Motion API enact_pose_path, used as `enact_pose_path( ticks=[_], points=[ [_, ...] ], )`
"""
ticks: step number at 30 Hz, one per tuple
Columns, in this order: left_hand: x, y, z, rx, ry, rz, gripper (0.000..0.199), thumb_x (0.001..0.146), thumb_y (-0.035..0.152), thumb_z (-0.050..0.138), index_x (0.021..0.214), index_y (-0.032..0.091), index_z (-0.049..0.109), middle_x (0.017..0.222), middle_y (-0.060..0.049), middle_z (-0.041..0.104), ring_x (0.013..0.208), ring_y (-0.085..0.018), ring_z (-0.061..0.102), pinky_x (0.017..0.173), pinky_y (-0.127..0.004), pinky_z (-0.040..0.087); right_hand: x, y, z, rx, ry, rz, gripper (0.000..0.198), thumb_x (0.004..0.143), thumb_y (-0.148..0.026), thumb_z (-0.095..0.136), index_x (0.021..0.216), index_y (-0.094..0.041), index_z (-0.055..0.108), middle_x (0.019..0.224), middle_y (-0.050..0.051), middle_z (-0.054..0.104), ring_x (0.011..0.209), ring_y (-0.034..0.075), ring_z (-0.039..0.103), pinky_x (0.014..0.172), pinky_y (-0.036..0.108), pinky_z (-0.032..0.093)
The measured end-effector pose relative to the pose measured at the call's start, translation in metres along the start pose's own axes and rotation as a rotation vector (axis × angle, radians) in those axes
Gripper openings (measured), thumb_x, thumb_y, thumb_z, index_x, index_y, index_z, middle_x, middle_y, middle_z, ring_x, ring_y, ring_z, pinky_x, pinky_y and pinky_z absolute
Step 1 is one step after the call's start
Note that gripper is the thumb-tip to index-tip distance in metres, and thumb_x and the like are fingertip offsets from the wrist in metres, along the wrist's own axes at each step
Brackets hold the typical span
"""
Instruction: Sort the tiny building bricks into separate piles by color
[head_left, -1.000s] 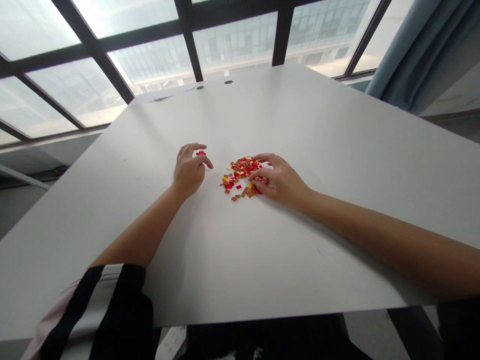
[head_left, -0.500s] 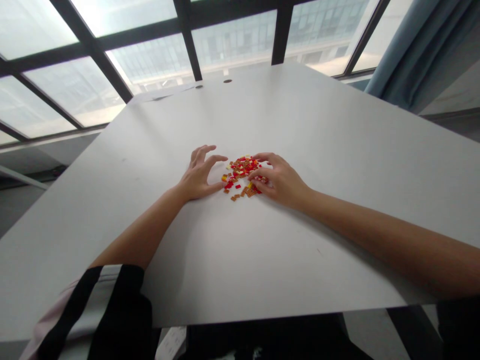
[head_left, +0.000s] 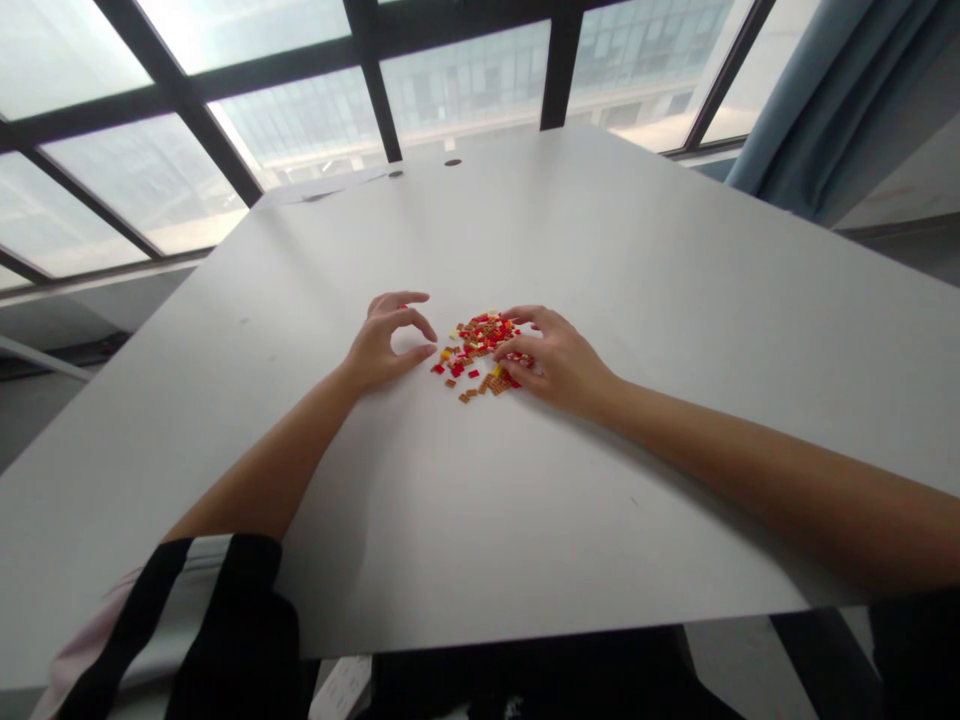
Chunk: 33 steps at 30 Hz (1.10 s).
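Loose pile of small building-brick plates (head_left: 480, 335), chiefly red, brown and yellow, spread over a white table (head_left: 600, 540). Left hand (head_left: 373, 350) just left of the pile, thumb and index finger curled into a near-closed ring, tips close together; impossible to tell from this view whether pinching a plate. Beyond the curled fingers, a glimpse of red pieces (head_left: 403, 306), apart from the pile. Right hand (head_left: 562, 360) half open over the pile's right side, fingers bent, tips at the plates; any grip hidden. For sound handling: pinch one plate at a time by opposite edges, touching lightly to avoid scattering neighbours; lift clear before moving sideways. Surroundings: broad tabletop with two dark round cable holes (head_left: 452, 162) near the far edge; behind, dark-framed windows (head_left: 296, 120) and a pale building (head_left: 472, 90) outside; at right, a blue curtain (head_left: 795, 110); below the near edge, apparently a white power strip (head_left: 343, 687).
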<state>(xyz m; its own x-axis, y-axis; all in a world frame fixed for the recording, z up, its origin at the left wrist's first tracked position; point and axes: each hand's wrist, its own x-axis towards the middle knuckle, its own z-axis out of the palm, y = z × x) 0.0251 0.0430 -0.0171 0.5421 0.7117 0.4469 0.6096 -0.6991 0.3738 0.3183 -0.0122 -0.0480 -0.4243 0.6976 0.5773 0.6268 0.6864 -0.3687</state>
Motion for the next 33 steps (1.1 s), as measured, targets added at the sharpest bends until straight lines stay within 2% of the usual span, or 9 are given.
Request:
enact_pose_path(
  ticks=[3, 7, 10, 14, 18, 23, 27, 30, 33],
  points=[
    [0.004, -0.004, -0.005, -0.12, -0.057, -0.017, 0.031, 0.083, 0.057, 0.078, 0.08, 0.027, 0.077, 0.137, -0.007, 0.07, 0.129, -0.03, 0.061, 0.122, -0.052, 0.037, 0.0, 0.001, 0.0, -0.012, -0.004, -0.003, 0.016, 0.093, -0.024, 0.065, 0.098, -0.023, 0.08, 0.135, 0.017, 0.062, 0.122, 0.034, 0.061, 0.104, 0.057, 0.052],
    [0.006, -0.006, -0.005, -0.144, -0.218, -0.014, 0.026, 0.076, 0.057, 0.086, 0.081, 0.032, 0.083, 0.143, -0.004, 0.067, 0.134, -0.032, 0.06, 0.128, -0.057, 0.024, 0.0, 0.001, 0.0, -0.016, -0.008, -0.01, 0.016, 0.094, -0.025, 0.064, 0.098, -0.023, 0.08, 0.135, 0.016, 0.062, 0.122, 0.033, 0.061, 0.104, 0.057, 0.052],
    [0.006, -0.005, -0.002, -0.13, -0.238, -0.012, 0.021, 0.077, 0.055, 0.086, 0.082, 0.034, 0.084, 0.142, -0.002, 0.068, 0.135, -0.032, 0.059, 0.128, -0.059, 0.023, 0.0, 0.0, -0.001, -0.021, -0.011, -0.008, 0.017, 0.095, -0.026, 0.064, 0.098, -0.023, 0.08, 0.135, 0.016, 0.061, 0.123, 0.033, 0.061, 0.104, 0.056, 0.052],
    [0.008, -0.001, -0.001, -0.139, -0.152, -0.015, 0.022, 0.078, 0.056, 0.086, 0.081, 0.035, 0.084, 0.136, -0.001, 0.072, 0.132, -0.03, 0.061, 0.126, -0.054, 0.031, 0.0, -0.001, -0.001, -0.019, -0.013, -0.002, 0.017, 0.094, -0.025, 0.064, 0.099, -0.023, 0.08, 0.136, 0.017, 0.061, 0.123, 0.033, 0.061, 0.104, 0.056, 0.051],
    [0.011, 0.0, -0.006, -0.159, 0.052, -0.085, 0.026, 0.081, 0.057, 0.083, 0.082, 0.032, 0.084, 0.128, -0.003, 0.076, 0.121, -0.027, 0.068, 0.114, -0.046, 0.047, 0.0, -0.001, -0.001, -0.006, -0.019, 0.019, 0.015, 0.093, -0.025, 0.065, 0.098, -0.024, 0.08, 0.137, 0.015, 0.061, 0.123, 0.033, 0.061, 0.104, 0.057, 0.051],
    [0.007, -0.026, -0.006, 0.07, 0.331, -0.395, 0.019, 0.085, 0.046, 0.078, 0.083, 0.027, 0.081, 0.105, -0.005, 0.081, 0.106, -0.027, 0.073, 0.107, -0.046, 0.051, -0.001, 0.0, -0.002, 0.0, -0.035, 0.024, 0.017, 0.093, -0.022, 0.064, 0.099, -0.023, 0.08, 0.138, 0.017, 0.06, 0.125, 0.034, 0.06, 0.104, 0.058, 0.051],
    [-0.002, -0.052, 0.001, 0.236, 0.351, -0.58, 0.018, 0.08, 0.043, 0.078, 0.082, 0.026, 0.08, 0.103, -0.006, 0.08, 0.106, -0.033, 0.07, 0.104, -0.053, 0.05, -0.001, -0.001, -0.003, -0.002, -0.039, 0.038, 0.015, 0.092, -0.023, 0.065, 0.099, -0.025, 0.079, 0.138, 0.015, 0.061, 0.125, 0.033, 0.06, 0.105, 0.057, 0.051],
    [-0.006, -0.055, 0.001, 0.33, 0.36, -0.531, 0.017, 0.08, 0.044, 0.076, 0.078, 0.028, 0.079, 0.101, -0.007, 0.079, 0.105, -0.034, 0.066, 0.102, -0.057, 0.048, 0.0, -0.005, -0.004, 0.01, -0.042, 0.038, 0.015, 0.093, -0.024, 0.065, 0.098, -0.025, 0.079, 0.138, 0.015, 0.061, 0.124, 0.033, 0.06, 0.105, 0.056, 0.051],
    [-0.005, -0.044, 0.0, 0.41, 0.338, -0.419, 0.021, 0.088, 0.045, 0.07, 0.076, 0.029, 0.078, 0.103, -0.008, 0.077, 0.109, -0.036, 0.063, 0.105, -0.062, 0.041, 0.001, -0.008, -0.005, 0.011, -0.04, 0.04, 0.015, 0.094, -0.025, 0.065, 0.098, -0.025, 0.079, 0.138, 0.015, 0.061, 0.123, 0.033, 0.061, 0.105, 0.057, 0.051]
  ],
)
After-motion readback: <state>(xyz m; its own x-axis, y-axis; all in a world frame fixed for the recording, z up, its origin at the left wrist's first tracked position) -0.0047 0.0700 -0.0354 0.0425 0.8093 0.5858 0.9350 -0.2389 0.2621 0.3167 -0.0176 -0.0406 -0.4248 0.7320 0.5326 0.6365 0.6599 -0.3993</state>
